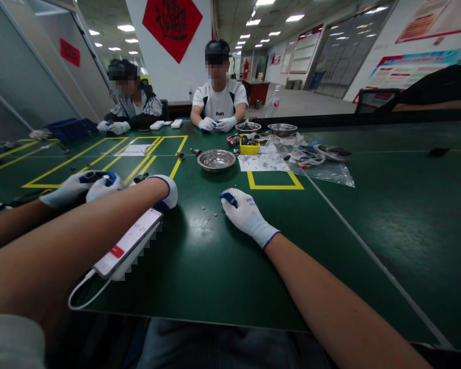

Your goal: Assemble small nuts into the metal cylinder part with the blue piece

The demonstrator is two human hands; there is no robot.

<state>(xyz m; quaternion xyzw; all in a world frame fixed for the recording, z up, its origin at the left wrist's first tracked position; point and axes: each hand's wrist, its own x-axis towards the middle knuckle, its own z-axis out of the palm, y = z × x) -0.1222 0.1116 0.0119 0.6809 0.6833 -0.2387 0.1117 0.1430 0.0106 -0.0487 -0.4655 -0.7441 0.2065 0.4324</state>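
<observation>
My right hand (247,212), in a white glove with blue fingertips, rests on the green table with its fingers curled in. Whatever it may hold is hidden. Beside its fingertips lie two tiny metal pieces like nuts, one nearer (215,214) and one farther left (203,208). My left hand (166,189), also gloved, is reached out to the left above a phone (132,241); its fingers are turned from view. Just beyond that wrist are small dark parts (140,178).
A neighbour's gloved hands (103,187) hold a dark cylindrical part at left. Ahead stand a steel bowl (216,161), a yellow bin (249,148) of parts and a plastic bag (326,171) with cables. A white charging cable (75,305) loops near the front edge. Two people sit opposite.
</observation>
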